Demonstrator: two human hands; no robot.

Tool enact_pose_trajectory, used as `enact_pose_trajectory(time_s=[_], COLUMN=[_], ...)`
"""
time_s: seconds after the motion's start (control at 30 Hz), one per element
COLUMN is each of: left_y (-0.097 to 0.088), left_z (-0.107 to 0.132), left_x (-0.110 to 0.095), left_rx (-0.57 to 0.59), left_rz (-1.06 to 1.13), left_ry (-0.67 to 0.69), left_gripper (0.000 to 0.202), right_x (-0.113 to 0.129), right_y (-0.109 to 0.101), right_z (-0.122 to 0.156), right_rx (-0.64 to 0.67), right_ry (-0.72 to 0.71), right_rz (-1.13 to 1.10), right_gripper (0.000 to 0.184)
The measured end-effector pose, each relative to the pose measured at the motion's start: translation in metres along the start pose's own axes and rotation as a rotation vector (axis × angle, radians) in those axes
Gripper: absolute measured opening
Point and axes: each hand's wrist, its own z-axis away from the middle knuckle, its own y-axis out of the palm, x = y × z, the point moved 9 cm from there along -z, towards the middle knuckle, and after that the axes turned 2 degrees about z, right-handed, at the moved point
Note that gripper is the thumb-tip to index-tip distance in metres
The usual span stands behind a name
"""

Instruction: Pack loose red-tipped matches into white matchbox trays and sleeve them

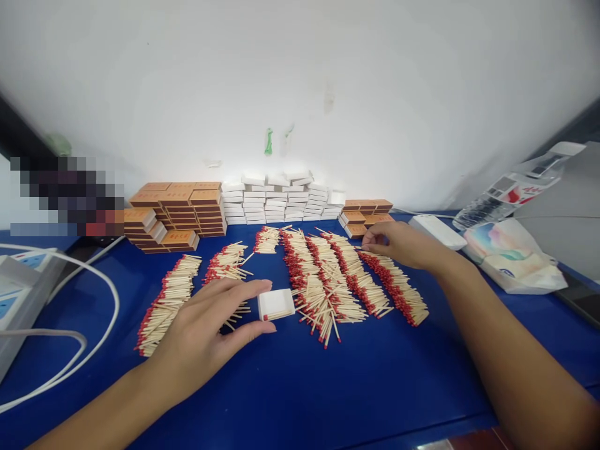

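My left hand (210, 322) rests on the blue table (328, 387), thumb and forefinger closed on the left end of a small white matchbox tray (276, 304) that holds a few matches. My right hand (398, 244) reaches to the far end of the rows of red-tipped matches (328, 275), fingertips pinched on a match at the top of the right-hand row (394, 284). More match rows (171, 300) lie left of the tray, partly under my left hand.
Orange matchbox sleeves (175, 209) are stacked at the back left, white inner trays (276, 199) in the middle, and a few orange boxes (368, 215) to the right. A white power strip and cable (56, 300) lie left. A tissue pack (510, 253) and plastic bottle (515, 187) are right.
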Motion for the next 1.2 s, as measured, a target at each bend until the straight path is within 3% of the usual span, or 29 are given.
enact_pose_trajectory(time_s=[0.33,0.47,0.57,0.67,0.77,0.87,1.0,1.2], left_y=[-0.002,-0.003,-0.002,0.001,0.003,0.003,0.002,0.004], left_z=[0.002,0.001,0.0,0.0,-0.001,-0.002,-0.001,0.0], left_x=[0.007,0.002,-0.002,-0.005,-0.008,-0.009,-0.01,-0.009], left_rx=[-0.045,-0.053,-0.065,-0.081,-0.095,-0.103,-0.104,-0.086], left_rz=[0.045,0.044,0.054,0.056,0.042,0.036,0.023,0.029], left_ry=[-0.067,-0.039,-0.029,-0.034,-0.027,-0.023,-0.027,-0.035], left_gripper=[0.049,0.046,0.047,0.047,0.048,0.052,0.055,0.055], right_x=[-0.003,0.007,0.044,0.107,0.175,0.221,0.239,0.248], right_y=[0.01,-0.001,-0.022,-0.036,-0.027,-0.008,0.013,0.021], right_z=[0.001,0.003,0.012,0.03,0.048,0.061,0.065,0.069], right_rx=[-0.008,-0.072,-0.243,-0.38,-0.387,-0.372,-0.376,-0.374], right_ry=[0.049,0.037,-0.052,-0.165,-0.327,-0.493,-0.584,-0.644], right_rz=[0.041,0.108,0.164,0.123,0.084,0.142,0.284,0.34], right_gripper=[0.03,0.028,0.028,0.026,0.018,0.013,0.018,0.023])
